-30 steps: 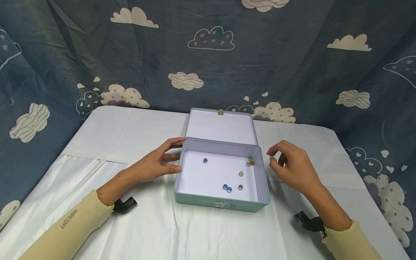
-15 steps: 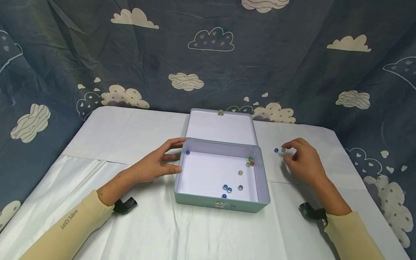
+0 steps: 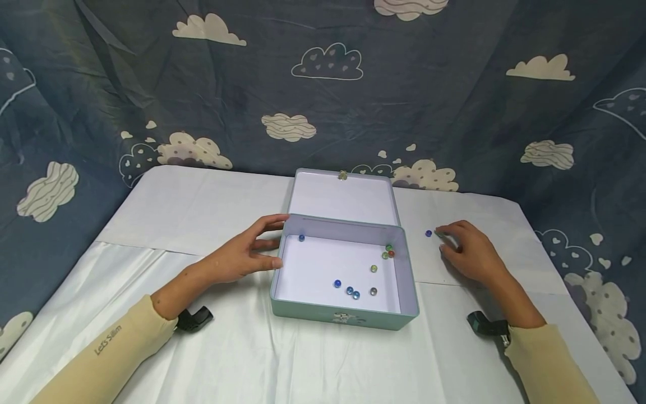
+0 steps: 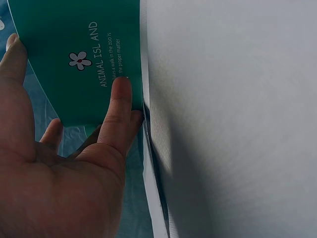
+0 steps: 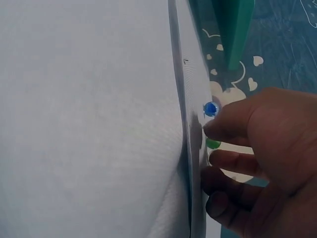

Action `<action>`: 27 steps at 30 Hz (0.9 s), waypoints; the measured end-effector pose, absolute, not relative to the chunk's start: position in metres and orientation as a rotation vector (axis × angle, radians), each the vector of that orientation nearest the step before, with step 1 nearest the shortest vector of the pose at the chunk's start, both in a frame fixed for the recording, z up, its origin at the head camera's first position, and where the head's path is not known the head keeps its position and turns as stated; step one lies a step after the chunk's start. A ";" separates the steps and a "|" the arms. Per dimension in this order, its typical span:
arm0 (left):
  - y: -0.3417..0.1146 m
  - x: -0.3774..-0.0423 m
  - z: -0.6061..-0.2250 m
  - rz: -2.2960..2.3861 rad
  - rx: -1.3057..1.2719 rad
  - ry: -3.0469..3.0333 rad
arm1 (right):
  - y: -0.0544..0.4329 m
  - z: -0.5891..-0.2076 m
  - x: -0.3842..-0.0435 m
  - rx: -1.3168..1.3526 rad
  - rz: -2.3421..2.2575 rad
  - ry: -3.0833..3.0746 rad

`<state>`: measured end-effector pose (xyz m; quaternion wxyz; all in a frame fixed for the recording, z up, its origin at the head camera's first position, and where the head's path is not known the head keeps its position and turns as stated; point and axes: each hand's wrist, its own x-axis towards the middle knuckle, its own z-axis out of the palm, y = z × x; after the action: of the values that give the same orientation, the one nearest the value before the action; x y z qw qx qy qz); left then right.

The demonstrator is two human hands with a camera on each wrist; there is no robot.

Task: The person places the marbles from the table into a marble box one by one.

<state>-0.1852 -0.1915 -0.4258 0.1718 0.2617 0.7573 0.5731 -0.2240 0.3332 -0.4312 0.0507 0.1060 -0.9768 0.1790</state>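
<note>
A light green metal box [image 3: 328, 314] stands on the white-covered table, its pale inside showing several glass marbles. My left hand [image 3: 242, 252] rests against the box's left side. Its thumb touches the green wall, and its index finger reaches the back left corner. To the right of the box, my right hand [image 3: 469, 252] pinches a green marble [image 5: 214, 144] between thumb and index finger, down at the table; in the head view the fingers largely cover it. Close to those fingertips, a blue marble [image 3: 428, 233] lies on the cloth.
The box's lid [image 3: 343, 196] lies folded back behind it, with a small clasp at the far edge. In the box, green marbles and a red marble [image 3: 391, 254] sit near the right wall. A dark cloud-patterned cloth [image 3: 323, 112] hangs behind the table.
My right hand has moved from beside the box rightward to the marbles on the table, and its fingers have closed round the green one. More blue marbles show rolling inside the box. The left hand stays put.
</note>
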 end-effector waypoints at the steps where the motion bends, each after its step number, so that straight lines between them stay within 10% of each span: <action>1: -0.192 -0.185 -0.426 1.629 0.742 2.148 | 0.333 -0.431 -0.224 0.322 0.546 -2.971; 27: -0.191 -0.184 -0.425 1.631 0.736 2.155 | 0.307 -0.405 -0.208 0.370 0.660 -2.884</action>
<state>-0.1841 -0.1911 -0.4245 0.1695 0.2590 0.7582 0.5738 -0.2079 0.3071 -0.4049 0.0799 0.1238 -0.9642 0.2207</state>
